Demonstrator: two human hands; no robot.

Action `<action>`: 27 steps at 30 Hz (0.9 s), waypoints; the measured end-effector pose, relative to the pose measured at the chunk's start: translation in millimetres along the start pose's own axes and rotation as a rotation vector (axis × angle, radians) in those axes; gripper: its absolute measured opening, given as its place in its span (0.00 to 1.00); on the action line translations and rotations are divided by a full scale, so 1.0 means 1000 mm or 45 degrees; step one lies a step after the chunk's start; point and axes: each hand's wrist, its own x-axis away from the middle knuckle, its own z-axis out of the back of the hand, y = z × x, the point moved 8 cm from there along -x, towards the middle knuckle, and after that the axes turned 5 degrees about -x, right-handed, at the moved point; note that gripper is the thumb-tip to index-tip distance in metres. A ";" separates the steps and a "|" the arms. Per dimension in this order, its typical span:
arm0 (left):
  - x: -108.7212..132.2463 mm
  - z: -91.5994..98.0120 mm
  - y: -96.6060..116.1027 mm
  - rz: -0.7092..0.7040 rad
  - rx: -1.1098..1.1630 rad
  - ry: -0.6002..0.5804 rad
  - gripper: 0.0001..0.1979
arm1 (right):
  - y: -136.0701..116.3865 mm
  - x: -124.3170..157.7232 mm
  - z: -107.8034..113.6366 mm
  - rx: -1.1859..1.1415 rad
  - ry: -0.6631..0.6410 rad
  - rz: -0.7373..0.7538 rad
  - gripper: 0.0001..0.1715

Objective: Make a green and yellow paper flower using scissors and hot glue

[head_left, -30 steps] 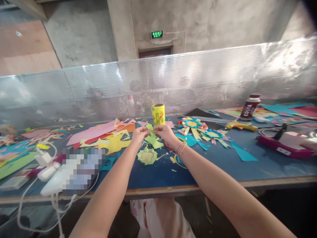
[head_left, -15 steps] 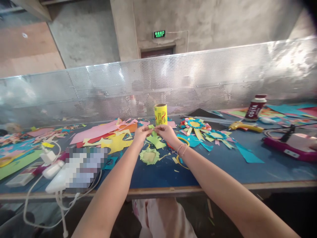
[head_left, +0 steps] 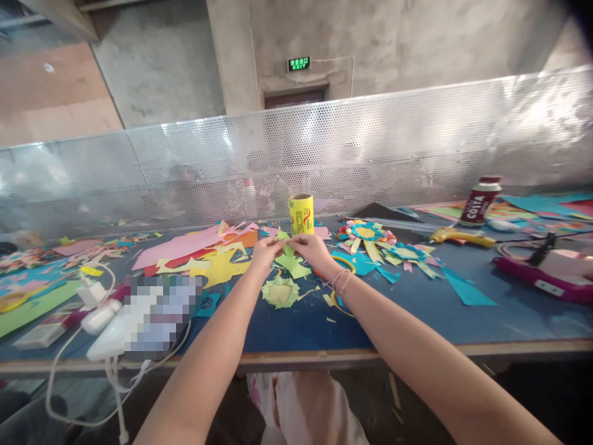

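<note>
Between my two hands is a small piece of green paper [head_left: 283, 236], pinched from both sides. My left hand [head_left: 267, 250] closes on its left side with thumb and fingers. Opposite it, my right hand [head_left: 314, 248] grips the right side, a bracelet on that wrist. Just below lie loose green paper pieces [head_left: 294, 267] and a round green paper flower [head_left: 280, 292] with a pale centre, flat on the table. Behind my right hand a yellow tape roll [head_left: 301, 215] stands upright, its lower part covered. Yellow-handled scissors [head_left: 340, 303] lie partly under my right wrist.
Multicoloured paper flowers [head_left: 365, 233] and a yellow glue gun [head_left: 462, 237] lie to the right, near a Costa bottle [head_left: 480, 201] and a purple tape dispenser [head_left: 542, 281]. Yellow paper scraps [head_left: 220, 264] and a white charger with cables [head_left: 99, 316] are left. A perforated metal panel [head_left: 194, 167] runs behind.
The green paper between my fingers has shifted slightly, its top now more upright and pointed. Both hands stay in nearly the same place.
</note>
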 end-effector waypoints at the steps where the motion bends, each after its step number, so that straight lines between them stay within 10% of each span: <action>1: 0.000 0.002 0.001 -0.022 -0.022 0.021 0.16 | 0.003 0.000 -0.003 -0.054 -0.023 -0.036 0.06; 27: -0.005 0.009 -0.003 -0.003 0.132 0.103 0.11 | 0.015 -0.009 0.003 -0.288 -0.009 -0.046 0.10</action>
